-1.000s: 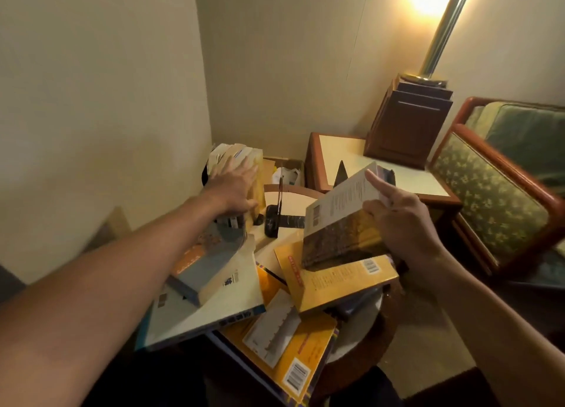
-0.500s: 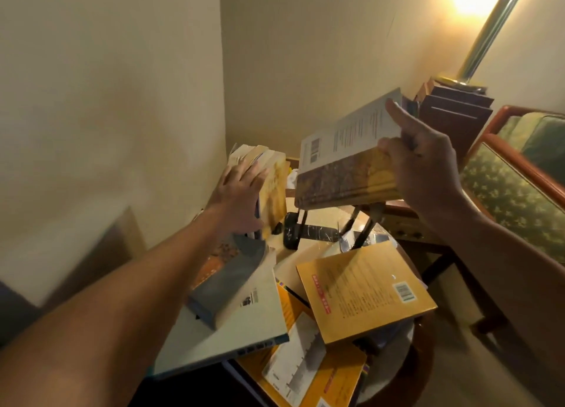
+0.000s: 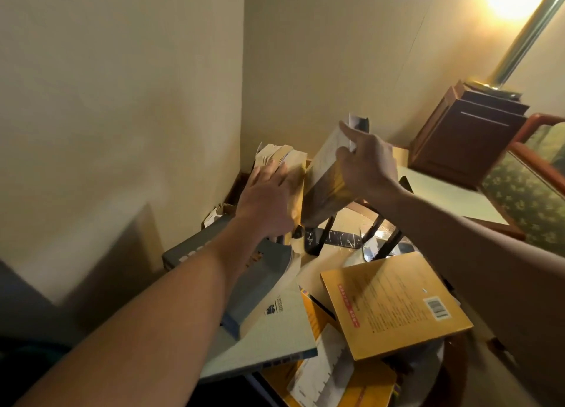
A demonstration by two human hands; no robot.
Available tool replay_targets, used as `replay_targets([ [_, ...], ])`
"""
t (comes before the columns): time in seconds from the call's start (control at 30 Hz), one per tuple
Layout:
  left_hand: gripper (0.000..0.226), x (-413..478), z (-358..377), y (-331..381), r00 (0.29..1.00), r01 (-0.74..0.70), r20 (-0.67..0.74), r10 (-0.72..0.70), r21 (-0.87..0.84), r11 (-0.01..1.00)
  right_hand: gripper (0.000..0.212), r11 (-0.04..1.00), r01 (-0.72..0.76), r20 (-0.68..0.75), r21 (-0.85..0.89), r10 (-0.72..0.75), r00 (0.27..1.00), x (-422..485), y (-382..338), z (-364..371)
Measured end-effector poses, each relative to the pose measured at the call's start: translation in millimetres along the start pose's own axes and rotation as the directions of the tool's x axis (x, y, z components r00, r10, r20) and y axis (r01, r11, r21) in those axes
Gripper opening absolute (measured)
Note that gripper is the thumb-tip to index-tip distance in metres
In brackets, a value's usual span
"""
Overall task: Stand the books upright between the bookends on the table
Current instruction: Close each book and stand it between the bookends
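1. Books [image 3: 282, 165], head view: a small batch stands at the far left edge of the table [image 3: 435, 353], close to the wall corner and leaning slightly.
2. Left hand [image 3: 266, 199]: palm flat against the near face of the batch, fingers straight and close together, pressing.
3. Right hand [image 3: 367, 165]: fingers and thumb clamped on the top edge of a tilted book [image 3: 324, 189]. Its lower end is just beside the batch and its top leans right.
4. Black bookend [image 3: 339, 240]: base on the table under the tilted book, to the right of the batch.
5. Near edge, loose pile:
   - Yellow book [image 3: 394, 305] lies flat on the right, barcode up.
   - Grey-blue book [image 3: 260, 284] lies on a pale book [image 3: 275, 330], under the left forearm.
   - Orange book [image 3: 336, 388] is lowest, partly covered.
6. Beyond the far right edge: lamp [image 3: 467, 131], armchair [image 3: 532, 189].
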State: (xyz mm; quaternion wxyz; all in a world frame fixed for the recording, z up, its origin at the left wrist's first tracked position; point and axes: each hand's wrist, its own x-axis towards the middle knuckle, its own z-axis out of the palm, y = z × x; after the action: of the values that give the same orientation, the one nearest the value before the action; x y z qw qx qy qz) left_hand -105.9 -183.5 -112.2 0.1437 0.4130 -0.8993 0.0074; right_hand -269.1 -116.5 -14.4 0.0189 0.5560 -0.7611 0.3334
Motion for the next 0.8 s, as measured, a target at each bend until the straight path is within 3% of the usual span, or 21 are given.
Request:
replay_targets([
  [0.17, 0.087, -0.3, -9.9, -10.8, 0.999, -0.047, -0.017, 0.044, -0.182, 0.982, 0.07, 0.999, -0.009, 0.113, -0.044, 0.014, 0.994, 8.0, -9.3, 33.7],
  [0.27, 0.082, 0.7, -15.3, -12.9, 0.998, -0.006, 0.06, 0.018, -0.203, 0.979, 0.076, 0.997, -0.045, 0.176, -0.058, 0.055, 0.983, 12.3, -9.2, 51.8],
  [0.37, 0.077, -0.8, -17.4, -11.7, 0.999, 0.045, 0.037, -0.035, -0.307, 0.951, 0.055, 0.992, -0.107, 0.227, -0.059, 0.118, 0.967, 14.3, -5.4, 63.3],
  [0.43, 0.074, -1.9, -13.8, -11.2, 1.0, -0.004, -0.006, 0.003, -0.249, 0.968, 0.042, 0.99, -0.14, 0.265, -0.022, 0.141, 0.954, 15.6, -4.4, 68.1],
  [0.53, 0.068, -0.6, -12.8, -8.9, 1.0, -0.008, -0.026, 0.002, -0.251, 0.968, 0.046, 0.985, -0.174, 0.378, 0.02, 0.154, 0.913, 21.4, -5.7, 69.4],
  [0.7, 0.067, 1.6, -9.6, -13.0, 0.999, -0.025, -0.035, 0.018, -0.199, 0.98, 0.04, 0.916, -0.378, 0.627, 0.133, 0.217, 0.748, 23.3, -6.0, 62.5],
  [0.8, 0.07, 2.4, -6.2, -15.3, 1.0, -0.018, -0.018, 0.015, -0.171, 0.985, 0.04, 0.925, -0.361, 0.621, 0.116, 0.215, 0.753, 20.1, -5.7, 62.7],
])
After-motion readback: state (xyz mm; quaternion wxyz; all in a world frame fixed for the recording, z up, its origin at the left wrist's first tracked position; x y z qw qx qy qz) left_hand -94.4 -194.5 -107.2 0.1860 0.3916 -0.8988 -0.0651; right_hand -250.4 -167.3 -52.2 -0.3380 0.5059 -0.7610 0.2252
